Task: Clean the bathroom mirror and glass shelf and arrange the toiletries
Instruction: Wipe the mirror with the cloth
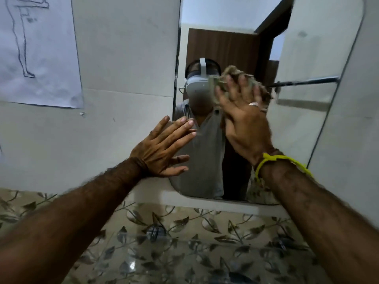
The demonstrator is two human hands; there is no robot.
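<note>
The wall mirror (pixel 303 124) hangs in front of me, showing a person in a headset and a brown door. My right hand (pixel 244 119) is spread flat over a bunched grey-brown cloth (pixel 231 72) and presses it against the middle of the glass. My left hand (pixel 164 146) lies flat with straight fingers on the mirror's lower left edge, half on the wall. Below the mirror, a glass shelf (pixel 184 253) shows glints over a leaf-patterned surface. No toiletries are in view.
A sheet of paper with a line drawing (pixel 37 52) is stuck to the white wall at the upper left. A yellow band (pixel 287 160) circles my right wrist. A metal rail (pixel 303 82) appears in the mirror to the right of the cloth.
</note>
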